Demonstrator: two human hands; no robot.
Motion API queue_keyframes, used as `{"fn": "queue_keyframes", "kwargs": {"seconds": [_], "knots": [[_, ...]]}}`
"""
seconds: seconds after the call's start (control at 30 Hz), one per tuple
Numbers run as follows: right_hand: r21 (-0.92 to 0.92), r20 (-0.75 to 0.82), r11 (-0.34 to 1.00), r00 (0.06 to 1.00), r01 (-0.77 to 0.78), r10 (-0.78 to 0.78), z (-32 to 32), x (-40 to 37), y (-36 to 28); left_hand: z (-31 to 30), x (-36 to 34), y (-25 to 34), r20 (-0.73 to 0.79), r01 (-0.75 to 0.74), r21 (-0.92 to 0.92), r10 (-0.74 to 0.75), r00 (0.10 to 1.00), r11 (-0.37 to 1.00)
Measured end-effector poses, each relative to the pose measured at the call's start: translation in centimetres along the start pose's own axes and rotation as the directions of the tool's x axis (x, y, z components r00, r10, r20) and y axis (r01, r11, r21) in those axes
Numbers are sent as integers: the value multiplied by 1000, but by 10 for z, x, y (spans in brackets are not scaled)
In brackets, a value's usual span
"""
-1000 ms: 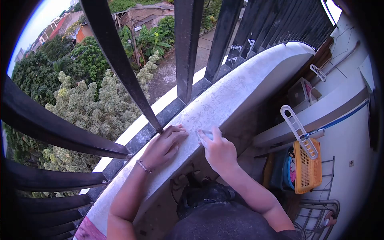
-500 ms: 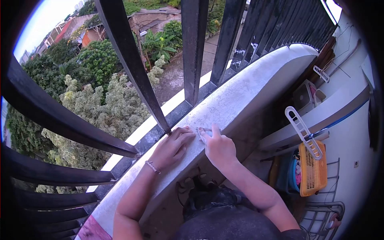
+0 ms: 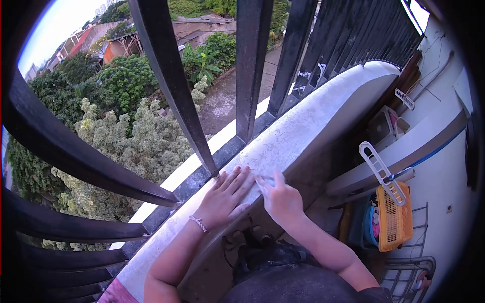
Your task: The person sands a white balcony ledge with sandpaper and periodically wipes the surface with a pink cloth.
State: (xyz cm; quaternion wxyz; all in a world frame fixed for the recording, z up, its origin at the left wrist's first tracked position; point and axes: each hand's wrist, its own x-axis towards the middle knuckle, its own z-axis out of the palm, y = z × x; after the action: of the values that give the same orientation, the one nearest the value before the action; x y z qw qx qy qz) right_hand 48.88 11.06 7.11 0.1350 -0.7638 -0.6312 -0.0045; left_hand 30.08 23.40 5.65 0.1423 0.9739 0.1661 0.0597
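Note:
My left hand point(image 3: 226, 197) lies flat, palm down, on the top of a pale concrete ledge point(image 3: 298, 126), fingers stretched out and pointing away from me. A thin bracelet point(image 3: 198, 223) circles that wrist. My right hand point(image 3: 280, 198) is just to its right, closed around a small pale object point(image 3: 266, 181) whose tip pokes out against the ledge surface. What the object is I cannot tell. The two hands nearly touch.
Thick black railing bars point(image 3: 174, 86) rise from the ledge's outer edge, with trees and rooftops far below. To the right, a lower wall shelf holds an orange basket point(image 3: 393, 218) and a white plastic hanger point(image 3: 380, 172). A wire rack point(image 3: 409, 267) stands below.
My left hand has flattened and spread its fingers on the ledge. The right hand has slid slightly toward me with the object. The view has tilted a little.

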Motion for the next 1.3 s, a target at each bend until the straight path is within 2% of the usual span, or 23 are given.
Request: {"fn": "queue_keyframes", "kwargs": {"seconds": [0.07,0.2,0.3,0.33,0.43,0.53,0.63,0.67,0.77,0.87,0.97,1.0,1.1,1.13,1.27,1.3], "knots": [[116,-43,993,999,7,-2,-8,-24,7,3,0,-1,-10,19,-35,-19,1000,999],[46,-22,998,999,-31,32,-15,-25,2,-1,2,0,-13,14,4,-14,1000,1000],[-27,-53,1000,999,9,-10,4,3,3,-2,4,1,0,21,10,-21,1000,1000],[-40,-1,999,1000,-4,4,0,9,1,-5,5,2,4,26,1,-26,1000,1000],[-12,-36,1000,999,-4,4,-6,-5,-2,-4,4,2,-1,26,-2,-26,1000,1000],[98,-12,994,999,-39,41,-13,-20,2,-5,4,3,4,36,-18,-36,999,999],[-50,-15,999,1000,10,-11,-2,2,1,-1,5,1,21,37,29,-38,999,999],[-100,28,995,1000,9,-6,0,13,-3,-2,5,2,19,44,12,-44,999,999],[-148,-7,989,1000,-19,18,7,12,-8,-3,4,3,15,49,0,-49,999,999],[-21,0,999,999,-36,36,-12,-14,2,-3,4,1,8,41,-15,-41,999,999],[-27,1,998,998,-60,60,-15,-19,3,-4,5,0,7,34,7,-34,999,999],[-107,-7,991,997,-81,80,-13,-12,-2,-2,5,-1,3,31,10,-31,1000,999],[-168,-1,982,996,-84,85,4,19,-4,1,5,-2,-3,29,36,-29,1000,999],[-168,-14,982,996,-87,86,5,18,-5,-2,5,-2,-5,27,25,-27,1000,999],[16,0,993,993,-119,119,-15,-19,7,-3,4,-5,-13,15,-15,-15,1000,1000],[-29,18,993,993,-115,115,-14,-23,8,-1,5,-5,-18,13,-25,-13,1000,1000]]}}
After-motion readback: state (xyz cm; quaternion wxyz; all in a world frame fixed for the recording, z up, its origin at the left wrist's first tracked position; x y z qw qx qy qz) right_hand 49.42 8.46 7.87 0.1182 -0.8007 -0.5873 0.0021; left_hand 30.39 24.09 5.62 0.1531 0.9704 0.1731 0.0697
